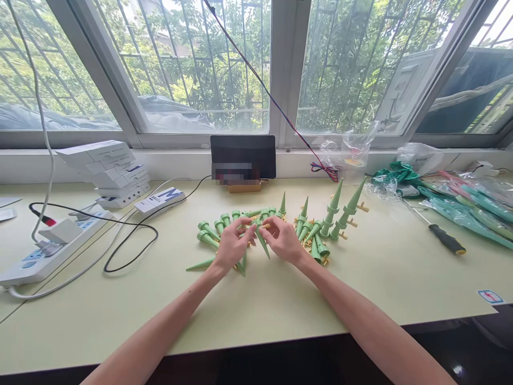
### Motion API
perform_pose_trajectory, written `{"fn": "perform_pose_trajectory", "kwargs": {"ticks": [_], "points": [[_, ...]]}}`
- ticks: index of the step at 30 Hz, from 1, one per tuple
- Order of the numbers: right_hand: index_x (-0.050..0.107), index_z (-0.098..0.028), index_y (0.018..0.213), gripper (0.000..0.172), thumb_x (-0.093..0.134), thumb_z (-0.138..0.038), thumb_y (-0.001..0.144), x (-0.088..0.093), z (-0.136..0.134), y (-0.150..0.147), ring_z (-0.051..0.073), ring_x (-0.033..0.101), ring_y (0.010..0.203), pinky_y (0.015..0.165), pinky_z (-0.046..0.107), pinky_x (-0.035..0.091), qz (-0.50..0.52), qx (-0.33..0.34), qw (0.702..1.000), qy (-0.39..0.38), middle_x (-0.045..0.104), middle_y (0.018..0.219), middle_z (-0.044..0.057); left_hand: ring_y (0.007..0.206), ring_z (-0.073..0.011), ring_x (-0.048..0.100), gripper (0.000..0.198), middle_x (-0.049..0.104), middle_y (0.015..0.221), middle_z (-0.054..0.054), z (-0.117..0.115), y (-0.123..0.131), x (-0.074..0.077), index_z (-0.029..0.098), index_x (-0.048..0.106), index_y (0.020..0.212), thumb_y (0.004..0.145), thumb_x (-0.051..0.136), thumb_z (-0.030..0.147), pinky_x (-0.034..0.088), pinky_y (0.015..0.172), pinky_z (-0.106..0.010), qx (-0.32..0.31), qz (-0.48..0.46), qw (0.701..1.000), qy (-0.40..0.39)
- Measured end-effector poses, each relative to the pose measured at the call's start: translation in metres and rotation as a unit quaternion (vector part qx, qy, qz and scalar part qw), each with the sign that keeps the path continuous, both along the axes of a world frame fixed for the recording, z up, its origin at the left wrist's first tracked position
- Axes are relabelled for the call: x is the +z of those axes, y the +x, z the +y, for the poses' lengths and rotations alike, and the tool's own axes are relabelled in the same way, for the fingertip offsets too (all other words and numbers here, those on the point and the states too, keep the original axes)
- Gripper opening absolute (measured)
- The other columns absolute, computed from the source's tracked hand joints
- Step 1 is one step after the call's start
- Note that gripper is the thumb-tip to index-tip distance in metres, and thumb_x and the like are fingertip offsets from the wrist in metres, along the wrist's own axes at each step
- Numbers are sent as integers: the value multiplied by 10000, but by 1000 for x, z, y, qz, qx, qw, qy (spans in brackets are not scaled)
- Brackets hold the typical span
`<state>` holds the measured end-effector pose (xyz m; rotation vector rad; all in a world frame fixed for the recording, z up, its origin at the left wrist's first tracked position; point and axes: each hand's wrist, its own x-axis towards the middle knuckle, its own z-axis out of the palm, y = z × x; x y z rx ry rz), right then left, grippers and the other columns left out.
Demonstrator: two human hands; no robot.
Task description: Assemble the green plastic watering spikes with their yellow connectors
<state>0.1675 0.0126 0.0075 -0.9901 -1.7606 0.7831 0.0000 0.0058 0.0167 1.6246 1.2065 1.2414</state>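
Observation:
A heap of green cone-shaped spikes (320,227) with small yellow fittings lies in the middle of the pale green table (280,299). My left hand (231,247) and my right hand (284,239) meet over the heap, fingertips pinched together. Between them they grip one green spike (262,241), its point angled down toward me. Several spikes stand upright at the heap's right side. More spikes lie flat under and to the left of my left hand.
A dark tablet (243,156) leans against the window sill behind the heap. A white power strip (48,246) with cables and a stack of white boxes (112,168) sit at the left. A black-handled screwdriver (443,237) and plastic bags (460,203) lie at the right.

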Motion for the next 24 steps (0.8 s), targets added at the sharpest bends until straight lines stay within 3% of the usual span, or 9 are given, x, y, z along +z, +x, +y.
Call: {"fn": "perform_pose_trajectory", "kwargs": {"ticks": [11,18,24], "points": [[548,-204,1114,256,413,-371,974,2,0,0,122,563,538,537,250,450,18,-1,1000,0,614,753,2,501,-120,568,299,594,608,10,-1,2,5,163,614,856,836,644,460,465,486,-234,37,-15,999,12],[549,-205,1134,266,568,-305,889,3,-5,-1,128,589,589,581,251,479,19,2,998,62,644,760,-1,495,-136,593,336,623,585,-7,0,-1,5,150,624,807,816,666,483,508,514,-258,68,-60,996,-27],[583,-197,996,216,572,-395,910,7,-9,-2,123,583,545,552,254,481,91,-27,994,46,640,725,4,637,-197,695,339,647,668,-22,-4,2,6,160,581,771,789,699,477,580,599,-308,49,-79,995,-39]]}}
